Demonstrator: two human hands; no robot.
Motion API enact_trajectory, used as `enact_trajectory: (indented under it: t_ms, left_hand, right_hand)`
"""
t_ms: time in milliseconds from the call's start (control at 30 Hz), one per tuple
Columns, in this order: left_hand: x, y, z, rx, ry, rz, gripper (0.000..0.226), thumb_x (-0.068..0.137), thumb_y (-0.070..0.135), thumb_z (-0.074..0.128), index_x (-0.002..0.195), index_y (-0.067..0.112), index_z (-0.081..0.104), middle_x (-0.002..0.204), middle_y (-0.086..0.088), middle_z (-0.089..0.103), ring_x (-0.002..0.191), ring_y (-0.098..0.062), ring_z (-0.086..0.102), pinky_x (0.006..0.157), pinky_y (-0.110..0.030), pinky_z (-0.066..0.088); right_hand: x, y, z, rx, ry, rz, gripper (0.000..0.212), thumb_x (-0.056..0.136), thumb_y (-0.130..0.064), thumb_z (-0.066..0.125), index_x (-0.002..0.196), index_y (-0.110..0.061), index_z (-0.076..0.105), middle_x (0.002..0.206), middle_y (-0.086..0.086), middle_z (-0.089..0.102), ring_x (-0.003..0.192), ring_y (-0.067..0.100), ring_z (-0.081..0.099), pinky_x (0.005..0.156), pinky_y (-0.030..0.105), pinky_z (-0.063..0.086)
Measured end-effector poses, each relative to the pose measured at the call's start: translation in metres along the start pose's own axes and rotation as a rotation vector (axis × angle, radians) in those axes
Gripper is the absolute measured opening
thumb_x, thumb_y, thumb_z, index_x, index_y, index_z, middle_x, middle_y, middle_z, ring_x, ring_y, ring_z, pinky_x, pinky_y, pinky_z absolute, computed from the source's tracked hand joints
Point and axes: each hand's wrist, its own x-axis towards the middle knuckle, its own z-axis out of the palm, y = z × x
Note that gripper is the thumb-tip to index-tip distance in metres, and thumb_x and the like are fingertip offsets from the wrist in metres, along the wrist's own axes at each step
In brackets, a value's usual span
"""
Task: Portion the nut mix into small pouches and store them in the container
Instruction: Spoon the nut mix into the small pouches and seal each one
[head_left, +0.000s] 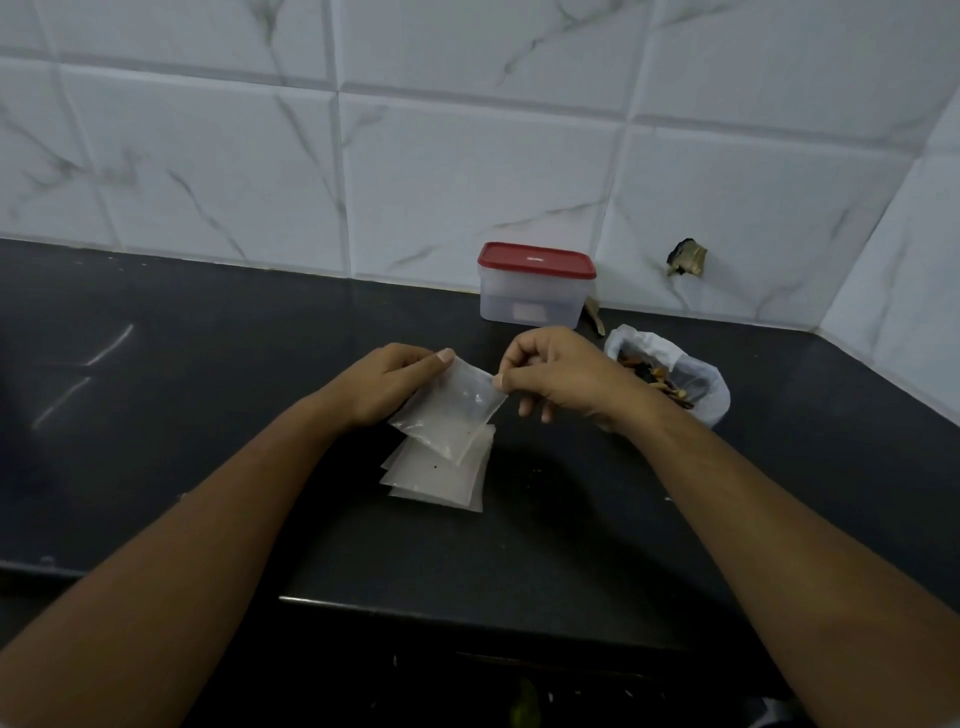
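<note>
We see the left thumb (443, 358) laid flat on the top corner of a small pouch (451, 413), with the other fingers hidden behind the film. The left hand (387, 382) grips it there. The right hand (563, 379) pinches the opposite top corner between thumb and forefinger, its other fingers loosely curled below. The pouch is thin, cloudy plastic, rectangular and flat, held tilted just above the counter (208, 426).

Under it lies a fanned stack (441, 480) of like pouches, matte and translucent, flat on the dark, smooth counter. Just right of the right hand sits a crumpled clear bag (704, 384), mouth open, with the brown and orange nut mix (655, 376) inside. Behind the hands stands the container (532, 304), a frosted box with rounded corners, its red lid (537, 259) on, against the glossy white veined tiles (467, 156).
</note>
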Motion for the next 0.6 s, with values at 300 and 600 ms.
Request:
enact_trajectory:
  t_ms: [300, 600]
  left_hand:
    - [0.007, 0.014, 0.006, -0.27, 0.207, 0.046, 0.041, 0.106, 0.047, 0.043, 0.112, 0.02, 0.073, 0.103, 0.002, 0.075, 0.093, -0.014, 0.068, 0.082, -0.029, 0.053]
    - [0.01, 0.023, 0.046, -0.108, 0.151, 0.059, 0.043, 0.107, 0.047, 0.04, 0.119, 0.02, 0.072, 0.114, 0.008, 0.073, 0.107, -0.001, 0.066, 0.1, -0.03, 0.051]
  right_hand:
    - [-0.004, 0.017, -0.032, 0.261, 0.2, -0.056, 0.021, 0.09, 0.007, 0.069, 0.108, -0.005, 0.068, 0.09, 0.013, 0.074, 0.075, 0.023, 0.074, 0.063, 0.033, 0.063]
    - [-0.007, 0.037, -0.071, 0.186, 0.416, -0.197, 0.013, 0.09, 0.008, 0.067, 0.098, -0.001, 0.07, 0.086, 0.014, 0.072, 0.073, 0.017, 0.071, 0.063, 0.031, 0.063]
